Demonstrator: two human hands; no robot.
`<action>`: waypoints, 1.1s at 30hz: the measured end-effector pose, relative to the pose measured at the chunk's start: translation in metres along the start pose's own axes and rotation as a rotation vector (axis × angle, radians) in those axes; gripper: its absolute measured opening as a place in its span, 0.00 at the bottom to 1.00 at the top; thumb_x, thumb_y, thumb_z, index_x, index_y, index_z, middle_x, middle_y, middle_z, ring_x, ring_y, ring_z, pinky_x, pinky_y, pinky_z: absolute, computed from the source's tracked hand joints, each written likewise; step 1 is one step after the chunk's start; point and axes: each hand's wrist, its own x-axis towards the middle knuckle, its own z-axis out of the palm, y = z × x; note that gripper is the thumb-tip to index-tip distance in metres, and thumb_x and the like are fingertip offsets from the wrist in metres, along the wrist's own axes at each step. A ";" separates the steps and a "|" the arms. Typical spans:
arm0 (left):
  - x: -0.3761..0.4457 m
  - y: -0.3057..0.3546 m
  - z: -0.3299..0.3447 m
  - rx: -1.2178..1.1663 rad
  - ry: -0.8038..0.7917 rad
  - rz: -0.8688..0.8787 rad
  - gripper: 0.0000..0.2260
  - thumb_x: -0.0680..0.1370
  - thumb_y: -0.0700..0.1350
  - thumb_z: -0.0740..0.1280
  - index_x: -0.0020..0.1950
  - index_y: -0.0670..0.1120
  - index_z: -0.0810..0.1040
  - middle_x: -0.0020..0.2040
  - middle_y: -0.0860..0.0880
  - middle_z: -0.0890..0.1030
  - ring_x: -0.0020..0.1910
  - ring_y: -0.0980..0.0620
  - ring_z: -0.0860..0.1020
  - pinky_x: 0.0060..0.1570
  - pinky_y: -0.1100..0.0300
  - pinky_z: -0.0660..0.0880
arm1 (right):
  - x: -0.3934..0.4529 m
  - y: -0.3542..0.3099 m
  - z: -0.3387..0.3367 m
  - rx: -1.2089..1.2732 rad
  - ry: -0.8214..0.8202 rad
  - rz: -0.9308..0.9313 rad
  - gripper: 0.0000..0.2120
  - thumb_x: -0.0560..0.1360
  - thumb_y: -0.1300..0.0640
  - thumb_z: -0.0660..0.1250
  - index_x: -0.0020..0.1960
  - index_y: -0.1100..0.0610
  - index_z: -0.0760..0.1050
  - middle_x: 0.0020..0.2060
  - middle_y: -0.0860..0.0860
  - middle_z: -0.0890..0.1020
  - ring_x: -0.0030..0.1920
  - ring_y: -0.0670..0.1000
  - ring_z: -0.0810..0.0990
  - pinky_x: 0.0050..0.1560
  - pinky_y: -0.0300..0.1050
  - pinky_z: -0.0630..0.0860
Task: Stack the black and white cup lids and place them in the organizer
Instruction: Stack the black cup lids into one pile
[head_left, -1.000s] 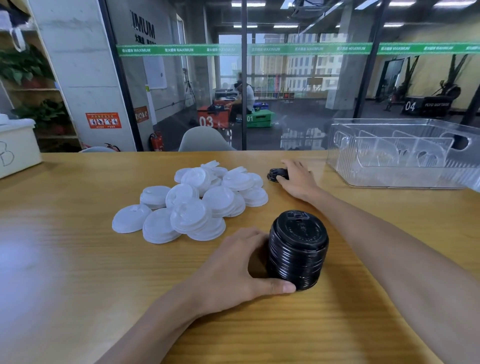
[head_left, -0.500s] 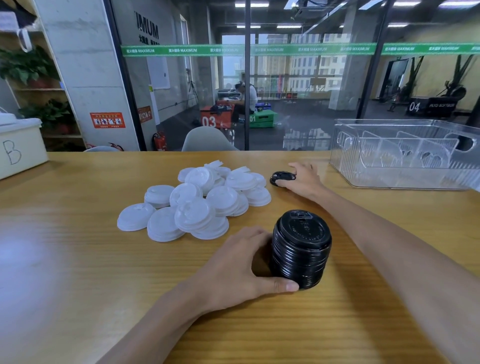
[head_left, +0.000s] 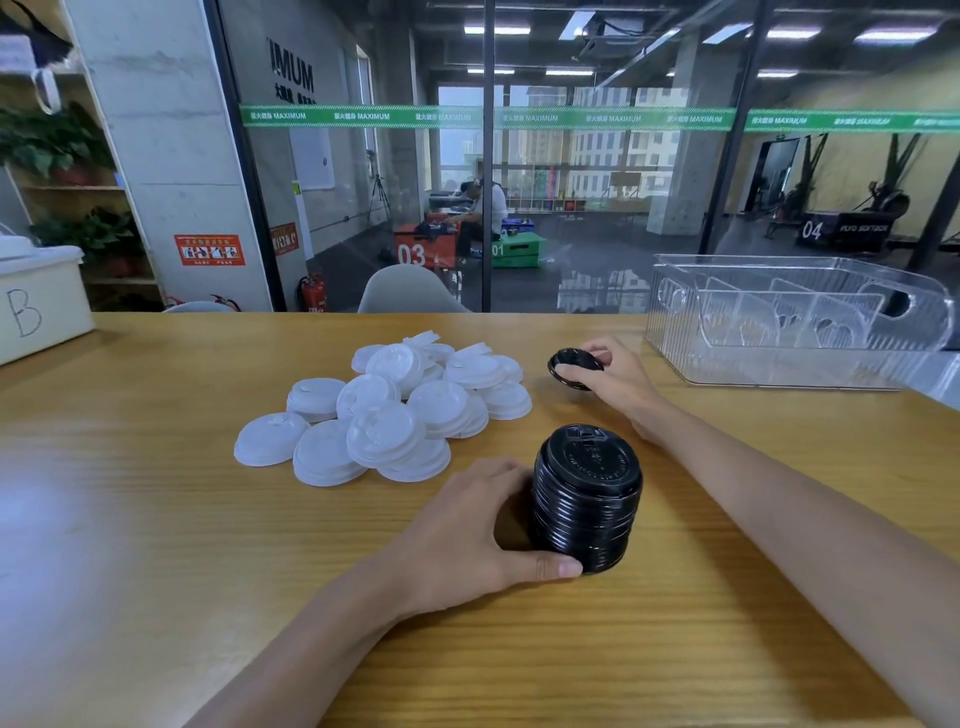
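A tall stack of black lids (head_left: 587, 499) stands on the wooden table (head_left: 130, 545) near its middle. My left hand (head_left: 467, 535) wraps around the stack's left side, thumb at its base. Beyond it, my right hand (head_left: 618, 382) holds a single black lid (head_left: 574, 368) tilted, lifted just off the table. A loose heap of white lids (head_left: 395, 410) lies to the left of both. The clear plastic organizer (head_left: 800, 322) with upright dividers sits at the back right, with nothing in it that I can see.
A cream box marked "B" (head_left: 36, 312) stands at the table's far left edge. A glass wall runs behind the table, with a grey chair back (head_left: 405, 291) just past it.
My right hand has taken hold of the single black lid that lay flat and has tipped it up off the table. My left hand stays on the stack.
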 end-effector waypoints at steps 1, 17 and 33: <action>0.000 0.000 0.000 0.001 0.001 0.001 0.30 0.74 0.65 0.79 0.73 0.60 0.77 0.67 0.66 0.77 0.69 0.64 0.71 0.72 0.61 0.69 | -0.010 -0.002 -0.004 -0.002 0.002 -0.005 0.30 0.69 0.40 0.82 0.66 0.50 0.78 0.65 0.50 0.79 0.64 0.50 0.79 0.65 0.49 0.77; -0.002 0.002 0.000 -0.047 0.019 -0.011 0.29 0.71 0.70 0.77 0.66 0.56 0.81 0.64 0.58 0.81 0.67 0.56 0.77 0.69 0.48 0.76 | -0.200 -0.100 -0.059 -0.076 0.053 -0.168 0.32 0.69 0.28 0.76 0.52 0.56 0.76 0.53 0.48 0.80 0.56 0.45 0.78 0.51 0.40 0.72; -0.001 0.002 -0.001 -0.086 -0.006 0.041 0.30 0.75 0.62 0.80 0.73 0.53 0.79 0.69 0.59 0.80 0.70 0.58 0.77 0.72 0.50 0.75 | -0.223 -0.091 -0.026 -0.189 0.096 -0.224 0.34 0.64 0.30 0.79 0.51 0.53 0.70 0.52 0.42 0.73 0.60 0.47 0.72 0.56 0.45 0.74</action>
